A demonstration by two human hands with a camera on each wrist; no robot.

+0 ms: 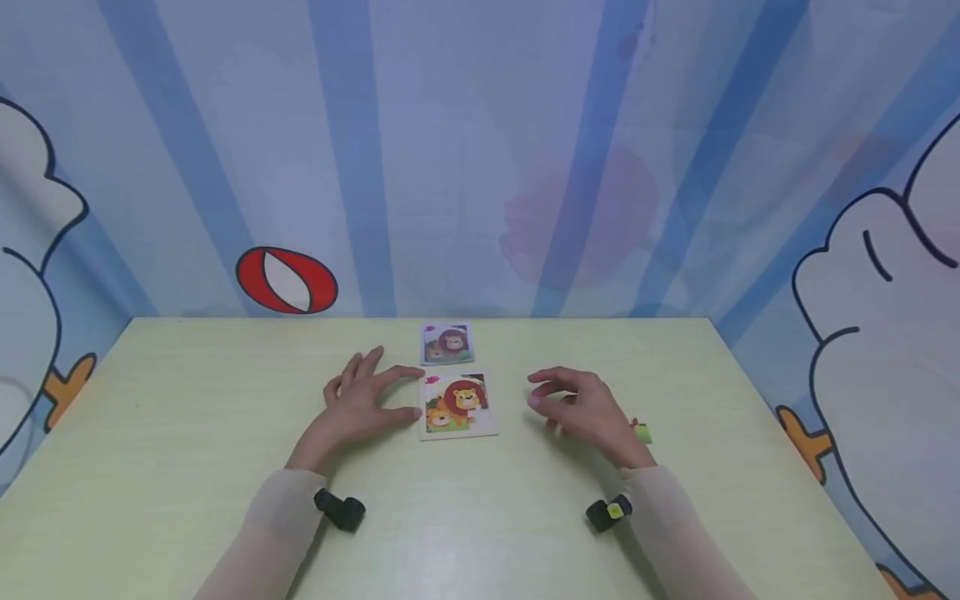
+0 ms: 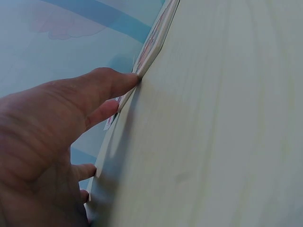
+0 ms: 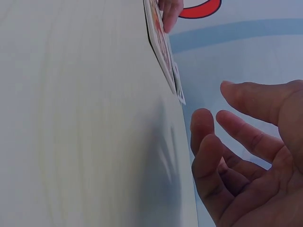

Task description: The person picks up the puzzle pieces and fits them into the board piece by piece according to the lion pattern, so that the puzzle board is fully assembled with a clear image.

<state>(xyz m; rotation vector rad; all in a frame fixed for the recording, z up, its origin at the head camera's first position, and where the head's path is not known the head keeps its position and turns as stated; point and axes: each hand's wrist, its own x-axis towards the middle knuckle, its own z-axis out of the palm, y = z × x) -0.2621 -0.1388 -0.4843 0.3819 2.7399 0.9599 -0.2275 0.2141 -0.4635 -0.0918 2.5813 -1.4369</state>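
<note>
A square lion jigsaw puzzle lies flat on the table, a pale bare patch at its lower right. My left hand is beside it, thumb and index fingertips right at its left edge, the other fingers spread. In the left wrist view, the thumb meets the side of the puzzle board. To the right of the puzzle, my right hand hovers over the table with loosely bent fingers and nothing between them. Under its wrist, partly hidden, lies a small green puzzle piece.
Just behind the puzzle lies a card with the same lion picture. The pale table ends at a blue striped backdrop printed with cartoon figures. A small black camera is strapped at each wrist.
</note>
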